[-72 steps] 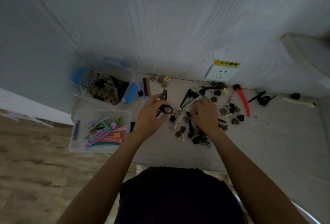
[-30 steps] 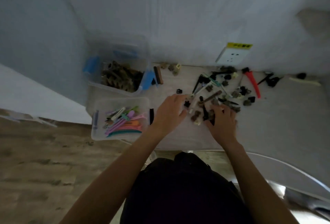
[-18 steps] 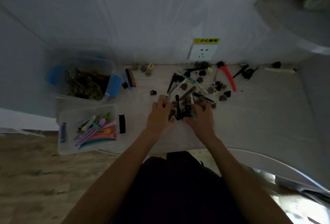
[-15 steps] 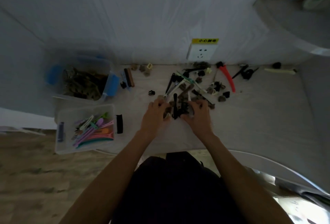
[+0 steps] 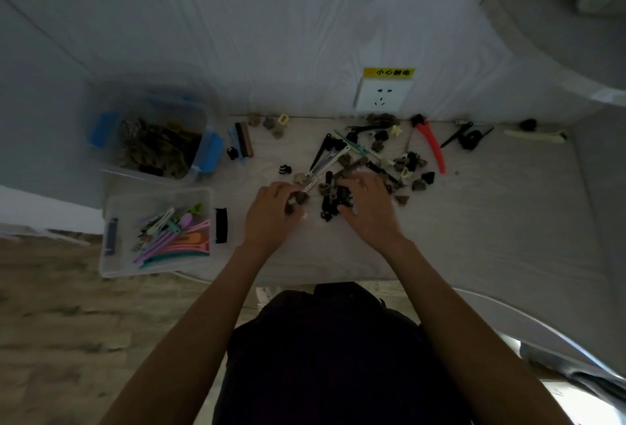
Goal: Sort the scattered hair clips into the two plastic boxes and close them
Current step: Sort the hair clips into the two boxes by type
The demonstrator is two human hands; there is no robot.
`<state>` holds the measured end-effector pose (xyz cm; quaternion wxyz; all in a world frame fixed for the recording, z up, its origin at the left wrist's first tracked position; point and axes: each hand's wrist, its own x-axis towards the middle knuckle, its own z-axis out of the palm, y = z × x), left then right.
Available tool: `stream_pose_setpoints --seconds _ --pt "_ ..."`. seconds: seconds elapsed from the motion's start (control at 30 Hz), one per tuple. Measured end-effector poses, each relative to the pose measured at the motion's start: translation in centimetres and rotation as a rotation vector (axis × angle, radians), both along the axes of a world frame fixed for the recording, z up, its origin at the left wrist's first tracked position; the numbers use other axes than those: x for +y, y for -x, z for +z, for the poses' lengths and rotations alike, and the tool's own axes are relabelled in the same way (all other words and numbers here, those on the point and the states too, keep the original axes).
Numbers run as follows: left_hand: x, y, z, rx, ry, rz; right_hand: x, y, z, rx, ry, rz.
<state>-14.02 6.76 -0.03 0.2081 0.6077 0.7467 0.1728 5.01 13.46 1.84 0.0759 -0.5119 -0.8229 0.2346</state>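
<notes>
Near edge: the table [image 5: 474, 238] ends just below both wrists; bare room lies to the right of the hands, none toward the body.
Left hand [image 5: 271, 214]: fingers curled around small brown clips, loosely closed on them; how many, I cannot tell.
Right hand [image 5: 369, 208]: fingers spread and bent over the dark pile, touching it; whether it has hold of anything, I cannot tell.
Clip pile [image 5: 333, 197]: small black and brown claw clips bunched between the 2 hands.
What changed: 2.4 s ago the hands worked apart over a looser scatter; now they have drawn in close, with the pile raked up between them. I judge a handful is about ready to carry off.
Near box [image 5: 111, 265]: open, left of the hands at the table's front-left corner, holding long coloured clips; its black latch [image 5: 221, 225] faces the hands.
Far box [image 5: 200, 119]: open, behind the near one, holding brown and dark claw clips, blue latches down.
Route: bare table lies between left hand and boxes; only a few stray clips sit there.
Far edge: a red clip [image 5: 435, 150], black clips and a pale clip [image 5: 533, 136] lie along the wall, below the socket [image 5: 384, 96].
Remaining: much sorting, both lids not yet on.
</notes>
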Motion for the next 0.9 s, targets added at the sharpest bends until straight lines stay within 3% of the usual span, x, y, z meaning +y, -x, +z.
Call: stream_pose_setpoints --seconds 0.17,0.37,0.47,0.73,0.83,0.9 --pt "2.3 -0.4 0.3 0.151 0.043 -0.006 0.9 1.3 -0.7 -0.014 0.031 0.091" --pt "4.7 -0.6 1.5 0.260 0.192 -0.041 1.4 -1.1 -0.7 0.086 0.086 -0.151" --pt "4.9 -0.9 1.6 0.241 0.198 -0.064 2.0 -1.9 -0.6 -0.003 0.087 -0.238" --pt "6.4 -1.8 1.9 0.228 0.246 -0.033 2.6 1.2 -0.3 -0.390 0.055 -0.135" --pt "7.4 -1.9 2.2 0.311 0.319 -0.083 2.8 0.7 -0.1 -0.368 0.126 -0.161" --pt "7.7 -2.1 2.3 0.353 0.339 -0.131 3.4 -0.4 0.4 -0.253 0.205 -0.219"
